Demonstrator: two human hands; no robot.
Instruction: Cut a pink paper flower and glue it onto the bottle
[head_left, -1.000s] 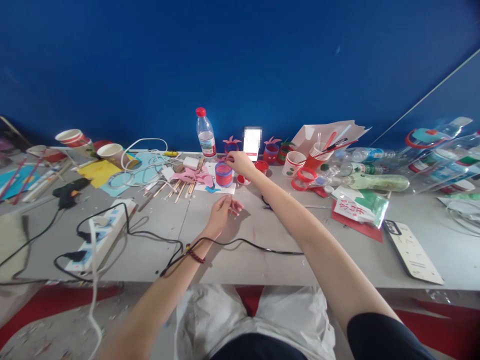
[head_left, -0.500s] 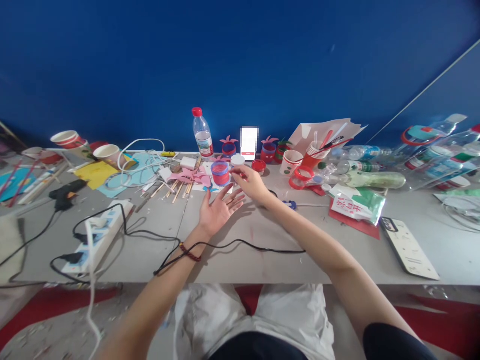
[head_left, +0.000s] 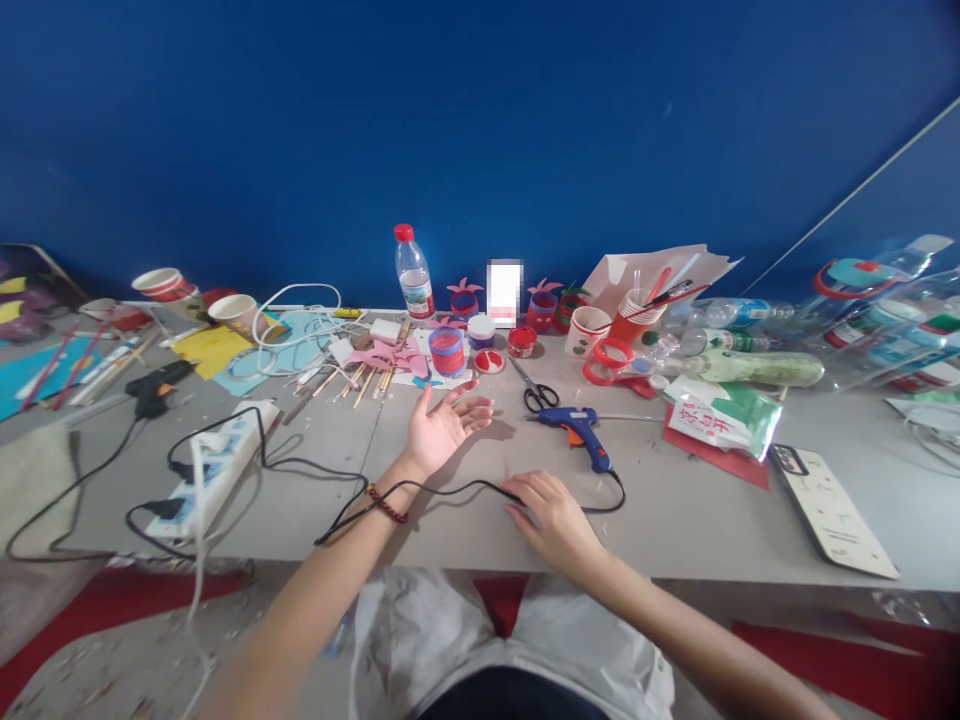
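Note:
My left hand [head_left: 444, 430] lies palm up over the middle of the table, its fingers spread and nothing in it. Palm down near the front edge, my right hand [head_left: 553, 512] has its fingers stretched out beside a black cable [head_left: 480, 484]; whether it touches the cable I cannot tell. A blue glue gun [head_left: 574, 424] lies beyond the right hand, with black-handled scissors [head_left: 541, 396] behind it. Past my left fingertips stand a red and purple ring-shaped cup [head_left: 448, 353], a white-lidded jar [head_left: 481, 331] and a red jar [head_left: 523, 343]. A round red and white lid [head_left: 490, 362] lies before the jars.
A white power strip [head_left: 217, 465] and a black glue gun [head_left: 157, 388] lie at left. Wooden sticks and pink paper cutouts [head_left: 386, 355] sit behind my left hand. Upright are a bottle [head_left: 413, 280] and paper cups [head_left: 587, 331]. A phone [head_left: 836, 515] lies at right.
My right hand has moved from the jars back toward the front edge, uncovering the scissors, the blue glue gun and the lid. My left hand keeps its palm-up pose. The view has shifted slightly.

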